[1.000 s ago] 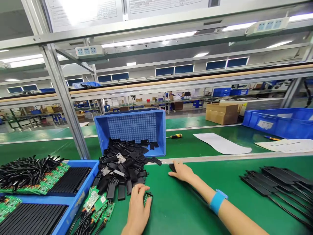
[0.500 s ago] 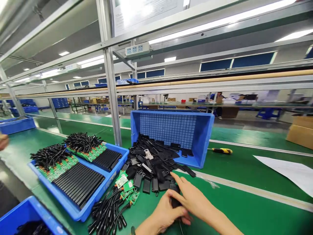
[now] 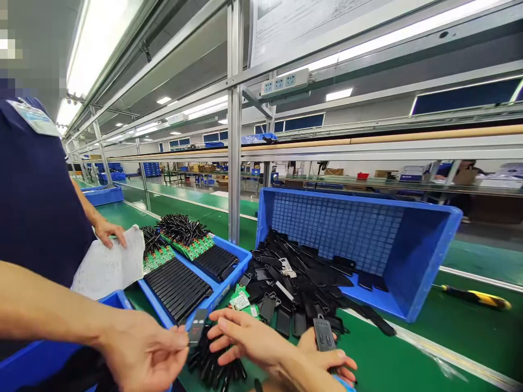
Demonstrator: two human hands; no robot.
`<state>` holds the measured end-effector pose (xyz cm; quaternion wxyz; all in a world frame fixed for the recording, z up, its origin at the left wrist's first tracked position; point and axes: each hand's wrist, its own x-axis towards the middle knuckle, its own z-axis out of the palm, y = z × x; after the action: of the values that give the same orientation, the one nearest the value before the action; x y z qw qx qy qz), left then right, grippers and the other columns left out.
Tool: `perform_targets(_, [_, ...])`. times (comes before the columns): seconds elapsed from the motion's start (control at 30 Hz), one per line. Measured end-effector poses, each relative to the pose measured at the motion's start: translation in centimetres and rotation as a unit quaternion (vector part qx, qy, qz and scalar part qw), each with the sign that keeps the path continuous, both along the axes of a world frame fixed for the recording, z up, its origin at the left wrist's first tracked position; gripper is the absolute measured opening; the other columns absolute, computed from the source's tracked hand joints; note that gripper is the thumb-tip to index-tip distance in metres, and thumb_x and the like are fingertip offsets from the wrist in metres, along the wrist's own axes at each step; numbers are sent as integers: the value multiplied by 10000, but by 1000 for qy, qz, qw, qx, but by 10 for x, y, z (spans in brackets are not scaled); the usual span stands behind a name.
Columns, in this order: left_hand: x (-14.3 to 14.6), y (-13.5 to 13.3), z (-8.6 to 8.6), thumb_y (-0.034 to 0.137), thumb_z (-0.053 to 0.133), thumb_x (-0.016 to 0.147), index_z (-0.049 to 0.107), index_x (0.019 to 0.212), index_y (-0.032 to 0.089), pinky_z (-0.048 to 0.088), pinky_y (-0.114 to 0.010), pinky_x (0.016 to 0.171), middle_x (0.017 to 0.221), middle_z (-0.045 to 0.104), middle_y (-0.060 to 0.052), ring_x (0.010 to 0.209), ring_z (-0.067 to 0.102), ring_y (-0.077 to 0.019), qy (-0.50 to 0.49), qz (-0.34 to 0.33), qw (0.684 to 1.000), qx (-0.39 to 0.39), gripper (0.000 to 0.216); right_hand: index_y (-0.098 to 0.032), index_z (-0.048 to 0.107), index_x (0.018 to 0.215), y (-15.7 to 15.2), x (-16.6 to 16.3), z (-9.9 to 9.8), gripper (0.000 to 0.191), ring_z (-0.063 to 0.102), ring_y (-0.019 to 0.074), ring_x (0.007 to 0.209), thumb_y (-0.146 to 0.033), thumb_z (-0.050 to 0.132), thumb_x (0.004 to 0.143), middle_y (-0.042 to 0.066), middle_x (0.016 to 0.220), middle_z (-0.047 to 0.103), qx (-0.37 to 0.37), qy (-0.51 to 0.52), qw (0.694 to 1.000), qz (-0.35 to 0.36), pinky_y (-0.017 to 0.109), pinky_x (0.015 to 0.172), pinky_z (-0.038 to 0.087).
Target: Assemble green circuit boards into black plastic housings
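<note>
Small black part (image 3: 198,326): pinched by a co-worker's hand (image 3: 143,354) whose forearm enters from the left, low over the front blue tray (image 3: 223,288). Person's right hand (image 3: 245,338): open, fingers spread, tips just beside that part; contact can't be made out. Left hand (image 3: 327,360): under the right forearm, closed round a black plastic housing (image 3: 324,333) held upright. Behind: heap of black housings (image 3: 294,283) spilling from a tipped blue crate (image 3: 425,261). Green circuit boards (image 3: 241,299) beside the heap. Co-worker's other hand (image 3: 108,231) rests on a white sheet (image 3: 110,267).
</note>
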<state>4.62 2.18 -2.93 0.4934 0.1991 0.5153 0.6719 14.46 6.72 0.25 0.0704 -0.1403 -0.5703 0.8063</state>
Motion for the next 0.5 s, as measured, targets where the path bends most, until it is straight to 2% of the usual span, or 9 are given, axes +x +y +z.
perform_targets(0.13, [-57, -33, 31, 126, 871, 532, 705, 713, 287, 552, -451, 373, 574, 622, -30, 587, 659, -317, -10, -27, 997, -78, 294, -168, 629, 934, -12, -14, -3, 641, 610, 144, 711, -698, 780, 605, 49, 853, 661, -74, 35, 996, -41, 249, 603, 488])
perform_targets(0.27, [-78, -38, 57, -192, 780, 314, 626, 488, 266, 592, -554, 441, 547, 637, -22, 631, 674, -373, -36, -98, 978, -181, 514, -143, 669, 886, -7, -9, -5, 570, 568, 113, 651, -607, 822, 593, 41, 780, 660, -91, 25, 990, -108, 194, 550, 414])
perform_targets(0.4, [-83, -29, 73, -234, 745, 331, 593, 442, 251, 606, -573, 473, 588, 671, -40, 673, 690, -382, -51, -151, 960, -229, 520, -134, 689, 795, -1, 9, -3, 417, 538, 111, 654, -450, 859, 584, 21, 728, 633, -83, 43, 986, -139, 186, 546, 365])
perform_targets(0.5, [-78, -24, 68, -160, 759, 476, 621, 517, 205, 603, -496, 462, 576, 651, -44, 662, 698, -339, -40, -147, 974, -169, 392, -156, 698, 797, 7, 27, -1, 380, 520, 118, 673, -411, 873, 578, 3, 737, 620, -104, 64, 973, -196, 184, 536, 345])
